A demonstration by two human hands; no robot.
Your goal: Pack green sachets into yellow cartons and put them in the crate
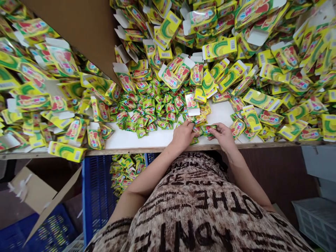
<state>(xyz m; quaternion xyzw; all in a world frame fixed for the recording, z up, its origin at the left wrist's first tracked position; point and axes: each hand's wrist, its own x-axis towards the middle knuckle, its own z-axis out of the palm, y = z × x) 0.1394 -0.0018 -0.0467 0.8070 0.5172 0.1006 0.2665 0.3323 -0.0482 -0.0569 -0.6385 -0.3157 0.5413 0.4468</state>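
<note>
Green packet [206,129] pinched in right grip [224,136], at fingertips; left grip [183,135] curled, contents unclear

Worktop [154,139]: white, wooden front edge [118,152], and it's loaded!
Middle: small green packets [149,112], heaped up.
Left, back, right: yellow-green boxes [220,49], piled and overlapping!

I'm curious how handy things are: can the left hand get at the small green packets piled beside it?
Probably yes: the left hand is just beside the pile of green packets, and nothing seems to stand between them.
</note>
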